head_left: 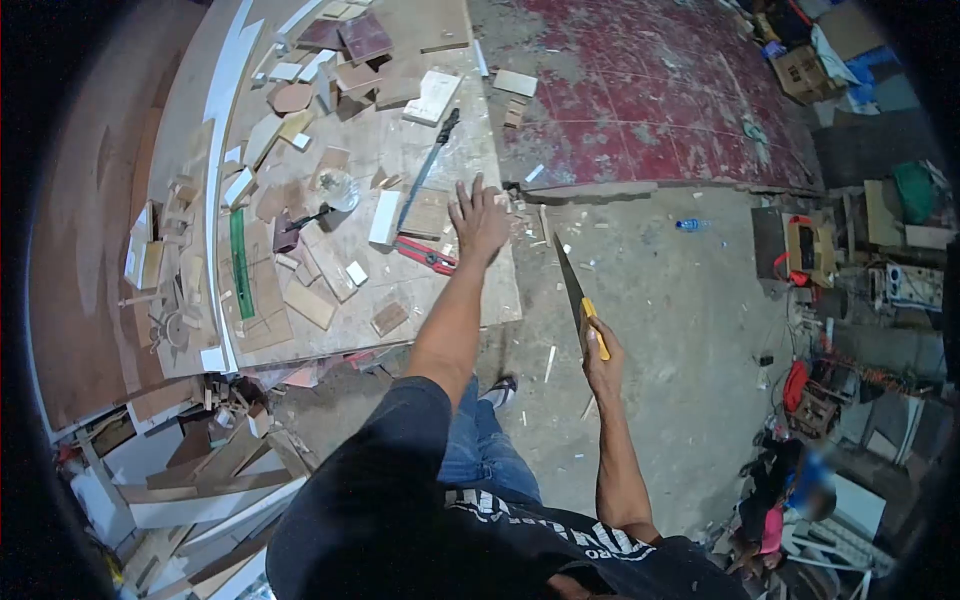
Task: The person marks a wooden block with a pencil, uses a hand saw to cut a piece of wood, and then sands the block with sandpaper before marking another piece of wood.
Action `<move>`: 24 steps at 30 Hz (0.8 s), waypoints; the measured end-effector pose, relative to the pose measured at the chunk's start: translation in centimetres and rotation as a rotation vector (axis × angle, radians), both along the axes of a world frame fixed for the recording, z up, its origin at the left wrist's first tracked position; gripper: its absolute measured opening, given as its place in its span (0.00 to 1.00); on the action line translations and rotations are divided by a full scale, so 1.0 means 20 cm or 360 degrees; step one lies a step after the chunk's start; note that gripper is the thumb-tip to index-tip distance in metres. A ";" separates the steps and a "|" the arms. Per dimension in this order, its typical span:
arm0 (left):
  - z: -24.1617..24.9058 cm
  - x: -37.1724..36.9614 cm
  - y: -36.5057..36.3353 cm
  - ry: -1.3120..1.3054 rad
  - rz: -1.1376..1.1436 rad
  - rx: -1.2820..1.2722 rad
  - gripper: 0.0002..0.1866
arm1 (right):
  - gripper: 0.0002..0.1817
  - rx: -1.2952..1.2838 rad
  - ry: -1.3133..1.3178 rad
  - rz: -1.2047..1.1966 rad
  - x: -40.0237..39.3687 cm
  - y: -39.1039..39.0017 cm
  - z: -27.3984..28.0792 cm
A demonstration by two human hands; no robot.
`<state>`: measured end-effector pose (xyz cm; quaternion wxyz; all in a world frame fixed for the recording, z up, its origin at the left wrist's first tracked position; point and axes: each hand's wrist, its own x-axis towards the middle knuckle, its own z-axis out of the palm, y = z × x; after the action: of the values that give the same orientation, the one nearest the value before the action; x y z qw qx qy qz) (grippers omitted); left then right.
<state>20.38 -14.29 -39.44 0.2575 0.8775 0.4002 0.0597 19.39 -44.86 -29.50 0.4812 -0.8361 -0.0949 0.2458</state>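
My right hand (604, 362) is wrapped round the yellow handle (594, 325) of a handsaw (570, 275). Its dark blade points up and left, beside the workbench edge. At that edge, my left hand (480, 222) lies with fingers spread, palm down; what is under the palm is hidden. Just left of these fingers is a flat brown wood piece (428, 213). A long grey-blue tool with a black end (425, 170) and a red tool (425, 255) lie close by, next to a white block (384, 217).
Wood offcuts (290, 97), a clear plastic cup (338, 190) and a green strip (240, 262) lie across the workbench (400, 330). Scrap boards (200, 505) are heaped lower left. A blue bottle (690, 225) lies on the floor. A person (800, 490) and clutter are at right.
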 end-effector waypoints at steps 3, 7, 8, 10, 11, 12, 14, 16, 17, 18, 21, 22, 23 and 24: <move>0.01 -0.03 0.03 -0.0097 -0.0021 -0.0060 0.21 | 0.19 0.0123 -0.0014 -0.0006 -0.05 -0.07 0.11; -0.05 -0.04 0.08 -0.0472 0.0066 -0.0065 0.21 | 0.19 0.0049 -0.0148 0.0024 -0.21 -0.17 0.23; -0.05 -0.04 0.07 -0.0613 0.0053 -0.0008 0.21 | 0.19 0.0046 -0.0163 0.0012 -0.25 -0.21 0.22; 0.12 -0.06 0.01 -0.0573 -0.0106 0.0111 0.22 | 0.19 0.0022 0.0083 -0.0117 -0.35 -0.28 0.22; 0.18 -0.06 -0.01 -0.0326 -0.0314 0.0168 0.22 | 0.18 0.0002 0.0232 -0.0170 -0.40 -0.33 0.24; 0.21 -0.06 -0.01 -0.0081 -0.0521 0.0226 0.22 | 0.18 -0.0006 0.0211 -0.0179 -0.43 -0.36 0.27; 0.10 -0.02 0.04 -0.0187 -0.0524 0.0199 0.20 | 0.20 -0.0127 0.0199 -0.0183 -0.49 -0.40 0.34; 0.16 -0.03 0.07 -0.0897 -0.0349 -0.0482 0.18 | 0.18 -0.0062 0.0023 -0.0196 -0.54 -0.43 0.39; 0.20 -0.06 0.06 -0.0933 -0.0221 -0.0543 0.13 | 0.18 -0.0060 -0.0081 -0.0196 -0.55 -0.44 0.41; 0.26 -0.09 0.06 -0.0936 -0.0221 -0.0529 0.13 | 0.18 -0.0055 -0.0181 -0.0190 -0.56 -0.45 0.43; 0.47 -0.27 0.05 -0.1145 -0.0342 -0.0779 0.13 | 0.19 -0.0041 -0.0214 -0.0262 -0.56 -0.44 0.43; 0.52 -0.33 0.02 -0.1130 -0.0320 -0.0766 0.13 | 0.19 -0.0031 -0.0266 -0.0255 -0.56 -0.43 0.44; 0.57 -0.40 0.00 -0.1180 -0.0316 -0.0902 0.13 | 0.19 -0.0085 -0.0364 -0.0206 -0.55 -0.41 0.43; 0.60 -0.48 -0.02 -0.1235 -0.0296 -0.1032 0.13 | 0.19 -0.0078 -0.0337 -0.0153 -0.54 -0.38 0.44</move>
<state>10.83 -14.67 -27.39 0.6502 0.6976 0.1935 0.2307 8.61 -52.37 -20.60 0.4591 -0.8724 -0.0990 0.1350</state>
